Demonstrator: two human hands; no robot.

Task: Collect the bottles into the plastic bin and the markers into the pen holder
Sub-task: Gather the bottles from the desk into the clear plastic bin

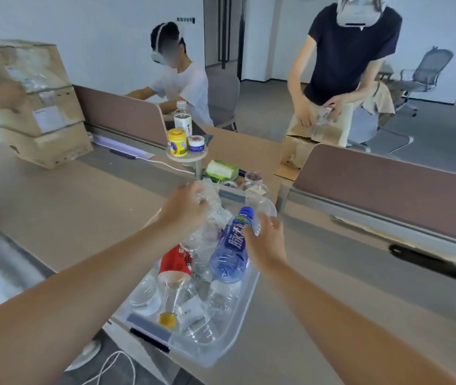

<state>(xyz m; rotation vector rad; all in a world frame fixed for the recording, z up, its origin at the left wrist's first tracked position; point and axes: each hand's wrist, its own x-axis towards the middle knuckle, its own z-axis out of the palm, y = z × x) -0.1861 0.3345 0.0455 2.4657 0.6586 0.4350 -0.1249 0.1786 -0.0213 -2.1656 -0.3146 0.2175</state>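
Bottles fill the clear plastic bin point(237, 323) on the tan desk point(68, 207), and both of the person's hands are over it. The left hand point(183, 209) has its fingers wrapped around a crumpled clear bottle point(215, 209) at the far end of the bin, above the pile. The right hand point(265, 240) grips a blue bottle point(231, 251) near its blue cap, the bottle slanting with its base down toward the heap. Beside it lies a bottle with a red label point(175, 262), its orange cap point(168, 319) pointing at the near wall of the bin, with several clear empties packed around. Just beyond the bin sits a green tissue pack point(221, 170), and behind that a small round stand point(188, 156) carries a yellow jar, a small tub and a tall bottle. No markers or pen holder can be picked out. A cardboard box point(40, 107) stands at the far left, and two other people work beyond the desk dividers.
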